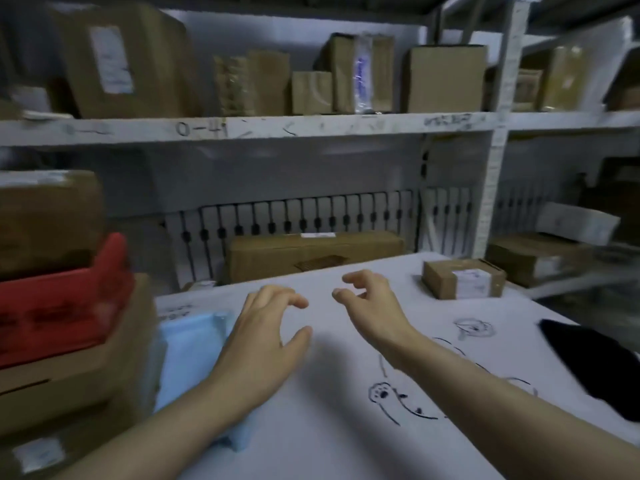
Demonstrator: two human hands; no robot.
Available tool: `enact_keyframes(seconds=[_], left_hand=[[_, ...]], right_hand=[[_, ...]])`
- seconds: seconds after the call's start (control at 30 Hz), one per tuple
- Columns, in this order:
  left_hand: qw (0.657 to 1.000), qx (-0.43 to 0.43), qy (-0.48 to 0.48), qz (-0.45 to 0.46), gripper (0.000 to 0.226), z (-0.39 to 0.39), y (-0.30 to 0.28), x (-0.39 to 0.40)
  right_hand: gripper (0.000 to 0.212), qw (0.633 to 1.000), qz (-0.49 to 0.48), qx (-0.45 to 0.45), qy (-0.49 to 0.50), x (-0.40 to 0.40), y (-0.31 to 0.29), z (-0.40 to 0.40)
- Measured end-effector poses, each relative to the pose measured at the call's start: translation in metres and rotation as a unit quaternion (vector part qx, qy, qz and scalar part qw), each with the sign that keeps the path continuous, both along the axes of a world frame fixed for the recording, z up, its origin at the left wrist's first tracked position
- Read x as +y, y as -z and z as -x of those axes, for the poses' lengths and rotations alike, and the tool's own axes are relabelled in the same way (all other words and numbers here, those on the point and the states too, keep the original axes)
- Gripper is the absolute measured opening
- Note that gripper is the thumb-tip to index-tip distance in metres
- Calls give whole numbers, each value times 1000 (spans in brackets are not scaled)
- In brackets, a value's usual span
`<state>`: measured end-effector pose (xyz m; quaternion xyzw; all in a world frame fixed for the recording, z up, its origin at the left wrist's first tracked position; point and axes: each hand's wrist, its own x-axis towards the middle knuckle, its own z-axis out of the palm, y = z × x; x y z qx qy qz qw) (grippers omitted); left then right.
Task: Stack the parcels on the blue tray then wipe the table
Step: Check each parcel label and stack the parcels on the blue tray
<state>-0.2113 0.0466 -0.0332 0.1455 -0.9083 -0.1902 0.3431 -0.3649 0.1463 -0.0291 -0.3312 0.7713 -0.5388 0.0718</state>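
Stacking step. Both hands empty, fingers spread: left hand (pixel 266 327), right hand (pixel 370 303), mid-desk. Small brown cardboard parcel (pixel 462 278) at desk's far right corner; light-blue plastic tray (pixel 187 344) at left edge. Next: reach parcel, carry across.

Dim storeroom: white metal shelving (pixel 311 128) loaded with cardboard boxes (pixel 445 79) stands against a grey wall (pixel 277 171).

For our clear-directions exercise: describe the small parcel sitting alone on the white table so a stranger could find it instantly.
Start at the white table with cat doodles. Look to its far right corner, beyond the right hand. The small brown parcel sits there alone, white label facing you; the other boxes are stacked at the left or off the table.
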Motion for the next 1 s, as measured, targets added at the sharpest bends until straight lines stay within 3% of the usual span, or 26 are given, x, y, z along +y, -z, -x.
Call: enact_keyframes(seconds=[0.23,0.43,0.67,0.87,1.0], left_hand=[[986,-146,20,-74,34,99,62,4],[979,-196,19,-57,32,160,84,-2],[978,-201,-24,58,18,178,87,-4],[981,-181,-37,52,21,179,89,-5],[979,-188,-48,65,22,180,88,-4]], right_hand=[[56,988,-70,-37,133,58,50,106],[72,961,-168,39,215,60,67,183],[68,910,-273,248,187,17,76,245],[59,859,-376,298,180,-9,82,273],[48,872,-327,311,187,-8,87,277]])
